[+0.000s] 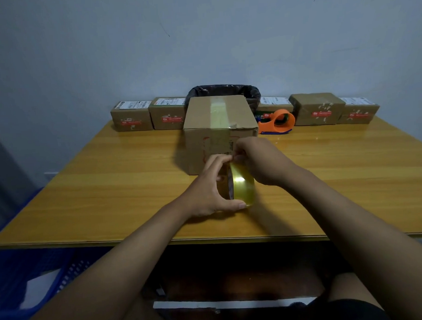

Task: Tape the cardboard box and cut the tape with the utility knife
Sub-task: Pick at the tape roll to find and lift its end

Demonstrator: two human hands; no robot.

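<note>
Head view: tape roll (242, 185) stands on edge on glossy wooden table (109, 188), near front edge, just before cardboard box (219, 133). Left hand (210, 191) grips roll, thumb under, fingers curled over top. Right hand (260, 157) pinches at top of roll; tape end too small to tell. Box matte brown, shiny tape strip along top. Bare tabletop wide at both sides. Orange tape dispenser (277, 122) right of box. Small parcels (130, 118) line back edge; black-lined bin (226, 90) behind box.
</note>
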